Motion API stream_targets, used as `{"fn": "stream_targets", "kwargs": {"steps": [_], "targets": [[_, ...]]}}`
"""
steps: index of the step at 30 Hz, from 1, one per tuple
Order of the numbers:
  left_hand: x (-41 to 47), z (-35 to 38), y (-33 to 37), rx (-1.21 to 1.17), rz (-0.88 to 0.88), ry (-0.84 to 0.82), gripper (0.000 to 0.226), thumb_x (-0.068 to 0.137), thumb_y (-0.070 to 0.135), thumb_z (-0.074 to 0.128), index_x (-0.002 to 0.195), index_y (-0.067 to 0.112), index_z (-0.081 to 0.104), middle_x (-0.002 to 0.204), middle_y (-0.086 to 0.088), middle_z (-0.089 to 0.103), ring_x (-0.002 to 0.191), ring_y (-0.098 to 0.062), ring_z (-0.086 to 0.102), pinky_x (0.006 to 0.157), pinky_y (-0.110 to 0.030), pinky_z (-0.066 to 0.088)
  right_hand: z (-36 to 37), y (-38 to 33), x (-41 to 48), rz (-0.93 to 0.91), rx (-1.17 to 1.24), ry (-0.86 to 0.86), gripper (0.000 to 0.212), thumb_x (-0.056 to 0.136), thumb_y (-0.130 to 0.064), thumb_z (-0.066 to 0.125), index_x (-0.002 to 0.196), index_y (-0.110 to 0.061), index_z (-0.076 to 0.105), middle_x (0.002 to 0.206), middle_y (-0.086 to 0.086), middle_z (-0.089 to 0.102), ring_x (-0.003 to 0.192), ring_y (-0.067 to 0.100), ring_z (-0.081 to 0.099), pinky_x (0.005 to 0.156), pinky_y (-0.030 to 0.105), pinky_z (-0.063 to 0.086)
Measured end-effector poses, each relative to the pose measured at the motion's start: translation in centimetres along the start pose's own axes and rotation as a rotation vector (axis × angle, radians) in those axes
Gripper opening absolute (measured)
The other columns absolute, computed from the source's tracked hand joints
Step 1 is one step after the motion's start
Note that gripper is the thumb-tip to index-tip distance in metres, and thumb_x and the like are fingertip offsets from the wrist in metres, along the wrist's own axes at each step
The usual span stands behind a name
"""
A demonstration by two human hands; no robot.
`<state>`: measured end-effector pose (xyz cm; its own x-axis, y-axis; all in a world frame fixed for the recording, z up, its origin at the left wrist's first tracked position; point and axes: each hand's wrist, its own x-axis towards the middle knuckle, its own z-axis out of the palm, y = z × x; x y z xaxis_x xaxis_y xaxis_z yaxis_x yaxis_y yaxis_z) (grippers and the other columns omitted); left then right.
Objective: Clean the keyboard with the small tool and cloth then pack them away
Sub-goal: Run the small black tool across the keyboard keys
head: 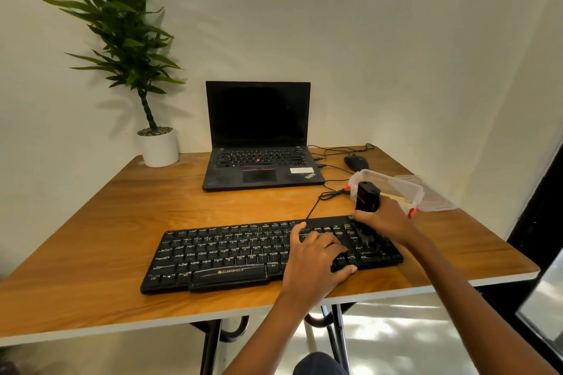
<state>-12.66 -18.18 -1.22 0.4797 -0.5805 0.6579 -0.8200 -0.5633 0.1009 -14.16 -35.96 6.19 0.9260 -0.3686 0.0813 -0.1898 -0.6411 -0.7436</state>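
On the table (91, 222), the black keyboard (231, 253) lies near the front edge, and the left hand (313, 259) rests flat on its right half, fingers spread open over the keys. The right hand (387, 219) is closed around a small black tool (367, 196), which stands upright out of the top of the fist, with what look like bristles blurred below it on the keyboard's far right keys. Just beyond that hand sits a clear box (393, 184), its lid (432, 195) to the right; the cloth cannot be made out.
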Motion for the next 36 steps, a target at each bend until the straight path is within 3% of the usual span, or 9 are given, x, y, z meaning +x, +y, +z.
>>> {"fn": "stream_targets", "kwargs": {"steps": [5, 12, 15, 21, 25, 28, 30, 32, 36], "targets": [[0.0, 0.0, 0.1, 0.004, 0.004, -0.004, 0.042, 0.082, 0.066, 0.039, 0.092, 0.039, 0.070, 0.091, 0.022, 0.063, 0.087, 0.001, 0.059, 0.105, -0.038, 0.018, 1.4, -1.1, 1.2, -0.075, 0.019, 0.221, 0.018, 0.077, -0.023, 0.069, 0.086, -0.022, 0.054, 0.076, -0.006, 0.059, 0.082, 0.017, 0.059, 0.080, 0.037, 0.050], [0.0, 0.1, 0.1, 0.020, 0.004, -0.006, 0.045, 0.083, 0.067, 0.037, 0.092, 0.039, 0.071, 0.091, 0.022, 0.064, 0.086, 0.001, 0.059, 0.105, -0.038, 0.020, 0.5, -0.1, -1.4, 0.076, 0.008, 0.018, 0.019, 0.080, -0.024, 0.067, 0.091, -0.018, 0.053, 0.086, 0.003, 0.062, 0.081, 0.016, 0.059, 0.075, 0.029, 0.049], [0.1, 0.0, 0.0, 0.017, 0.003, -0.010, 0.045, 0.082, 0.067, 0.037, 0.091, 0.038, 0.070, 0.091, 0.022, 0.064, 0.087, 0.000, 0.060, 0.105, -0.038, 0.019, -0.7, 0.3, -2.6, 0.143, 0.071, -0.052, 0.026, 0.083, -0.021, 0.066, 0.103, -0.014, 0.050, 0.092, 0.004, 0.059, 0.080, 0.013, 0.057, 0.063, 0.021, 0.045], [0.1, 0.0, 0.0, 0.024, 0.000, -0.020, 0.045, 0.082, 0.067, 0.036, 0.090, 0.039, 0.070, 0.090, 0.022, 0.064, 0.087, 0.001, 0.060, 0.105, -0.039, 0.018, 0.6, -0.7, -4.4, 0.036, 0.064, 0.231, 0.017, 0.081, -0.019, 0.068, 0.086, -0.018, 0.051, 0.081, 0.000, 0.059, 0.071, 0.006, 0.053, 0.060, 0.018, 0.042], [0.1, 0.1, 0.0, 0.026, -0.006, -0.029, 0.046, 0.082, 0.067, 0.035, 0.090, 0.039, 0.070, 0.091, 0.022, 0.064, 0.087, 0.001, 0.060, 0.105, -0.039, 0.017, 1.1, -0.3, -6.4, -0.004, 0.172, 0.182, 0.025, 0.080, -0.008, 0.067, 0.080, -0.025, 0.048, 0.076, -0.007, 0.055, 0.071, 0.005, 0.052, 0.062, 0.020, 0.045], [0.1, 0.0, 0.0, 0.024, -0.011, -0.031, 0.045, 0.082, 0.067, 0.036, 0.091, 0.039, 0.070, 0.091, 0.022, 0.063, 0.087, 0.001, 0.059, 0.105, -0.039, 0.018, 0.5, 0.1, -6.2, 0.065, 0.223, 0.254, 0.019, 0.081, -0.010, 0.066, 0.092, -0.017, 0.052, 0.078, -0.004, 0.056, 0.072, 0.004, 0.053, 0.058, 0.020, 0.042], [0.1, 0.1, 0.0, 0.024, -0.011, -0.025, 0.044, 0.082, 0.067, 0.037, 0.091, 0.039, 0.070, 0.091, 0.022, 0.063, 0.087, 0.001, 0.059, 0.105, -0.039, 0.018, 0.9, 0.1, -6.2, 0.077, 0.204, 0.302, 0.013, 0.083, -0.014, 0.066, 0.086, -0.019, 0.054, 0.076, -0.003, 0.057, 0.070, 0.007, 0.054, 0.059, 0.023, 0.045], [0.1, 0.1, 0.1, 0.025, -0.011, -0.021, 0.044, 0.081, 0.067, 0.038, 0.090, 0.039, 0.070, 0.090, 0.022, 0.063, 0.087, 0.000, 0.059, 0.105, -0.039, 0.018, 1.9, -0.2, -6.5, 0.039, 0.165, 0.285, 0.016, 0.084, -0.018, 0.065, 0.078, -0.023, 0.052, 0.074, -0.004, 0.058, 0.071, 0.010, 0.056, 0.063, 0.024, 0.048], [0.0, 0.1, 0.1, 0.019, -0.005, -0.011, 0.043, 0.081, 0.066, 0.038, 0.090, 0.038, 0.070, 0.088, 0.021, 0.062, 0.085, -0.001, 0.059, 0.105, -0.039, 0.019, 2.4, -0.5, -6.9, 0.004, 0.170, 0.206, 0.011, 0.082, -0.015, 0.067, 0.083, -0.017, 0.056, 0.076, -0.001, 0.061, 0.072, 0.009, 0.057, 0.062, 0.020, 0.046]]}}
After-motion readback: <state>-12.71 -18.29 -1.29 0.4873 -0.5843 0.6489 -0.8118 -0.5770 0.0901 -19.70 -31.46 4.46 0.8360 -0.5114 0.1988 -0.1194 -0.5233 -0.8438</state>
